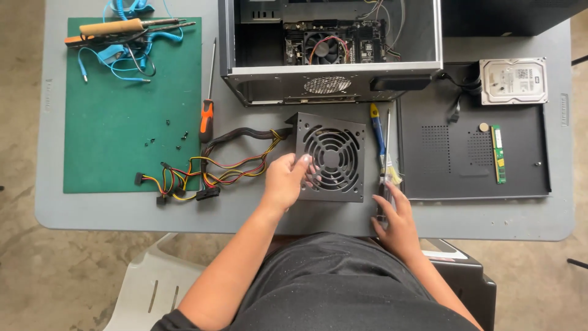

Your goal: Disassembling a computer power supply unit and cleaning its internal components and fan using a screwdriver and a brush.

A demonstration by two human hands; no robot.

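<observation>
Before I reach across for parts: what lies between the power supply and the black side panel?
Head view: two screwdrivers lie between the power supply and the side panel.

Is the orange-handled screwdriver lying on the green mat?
No, the orange-handled screwdriver lies on the grey table just beside the right edge of the green mat.

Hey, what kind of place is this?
Likely a makeshift computer repair bench: an open computer case on a grey table, a power supply under the left hand, and a green work mat.
</observation>
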